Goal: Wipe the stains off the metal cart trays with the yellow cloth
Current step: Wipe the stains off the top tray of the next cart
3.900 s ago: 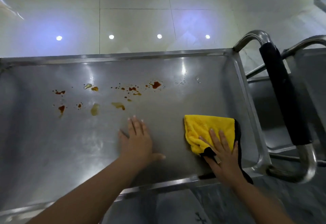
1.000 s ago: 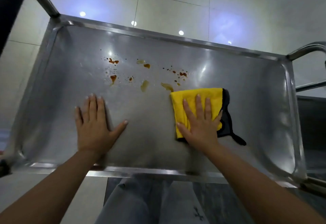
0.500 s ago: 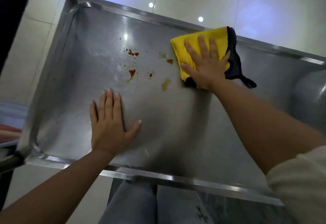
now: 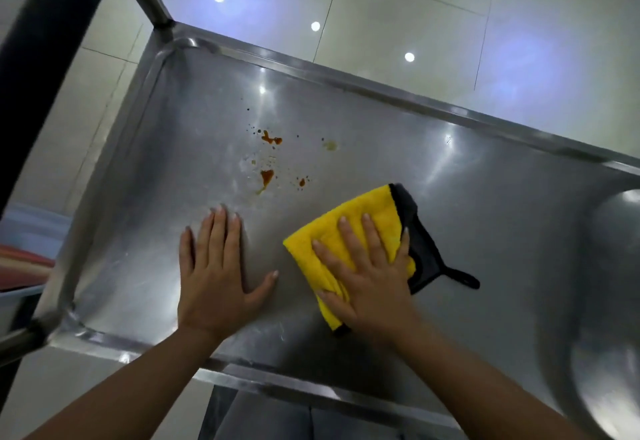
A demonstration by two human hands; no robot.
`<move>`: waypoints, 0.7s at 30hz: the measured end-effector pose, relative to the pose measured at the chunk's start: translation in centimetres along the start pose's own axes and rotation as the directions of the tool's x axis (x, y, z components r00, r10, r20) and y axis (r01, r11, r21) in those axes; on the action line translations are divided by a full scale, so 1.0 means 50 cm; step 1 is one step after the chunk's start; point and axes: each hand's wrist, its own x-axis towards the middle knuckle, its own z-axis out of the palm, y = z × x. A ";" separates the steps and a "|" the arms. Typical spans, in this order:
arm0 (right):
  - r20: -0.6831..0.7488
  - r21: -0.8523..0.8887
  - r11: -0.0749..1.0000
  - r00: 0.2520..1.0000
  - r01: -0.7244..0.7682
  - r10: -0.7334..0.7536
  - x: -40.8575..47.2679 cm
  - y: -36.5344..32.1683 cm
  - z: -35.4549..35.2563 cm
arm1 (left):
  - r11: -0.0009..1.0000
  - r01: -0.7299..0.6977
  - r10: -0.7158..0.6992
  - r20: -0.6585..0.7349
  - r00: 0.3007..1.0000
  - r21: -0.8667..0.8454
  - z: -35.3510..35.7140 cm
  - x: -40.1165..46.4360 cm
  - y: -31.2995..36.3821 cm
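Observation:
A folded yellow cloth (image 4: pixel 363 218) with a black edge and loop lies flat on the metal cart tray (image 4: pixel 485 231). My right hand (image 4: pixel 367 277) presses on the cloth with its fingers spread straight. To its left, my left hand (image 4: pixel 214 273) rests flat on the bare tray, fingers straight and thumb out. Brown stains (image 4: pixel 267 176) and a pale smear (image 4: pixel 330 145) sit on the tray just beyond my left hand's fingertips, to the upper left of the cloth.
The cart's handle with a black grip (image 4: pixel 45 58) rises at the tray's left end. Glossy white floor tiles (image 4: pixel 415 6) lie beyond the raised far rim. A coloured object (image 4: pixel 20 266) shows low at the left edge.
My right hand has pulled the cloth back from the far rim toward me. The stains it passed over at the right of the patch are gone. My left hand stays flat on the tray.

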 end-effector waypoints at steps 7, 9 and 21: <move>0.056 -0.011 1.000 0.998 -0.021 0.021 0.327 0.086 -0.057 | 1.000 -0.006 0.006 0.010 1.000 0.025 0.002 0.014 -0.012; 0.063 0.009 0.999 0.997 -0.047 0.047 0.405 0.086 -0.061 | 1.000 -0.005 0.005 0.002 1.000 0.031 0.002 0.020 -0.019; 0.042 0.063 0.969 0.970 -0.240 0.238 0.312 -0.022 -0.037 | 1.000 0.012 -0.011 0.025 1.000 -0.018 -0.015 0.042 -0.038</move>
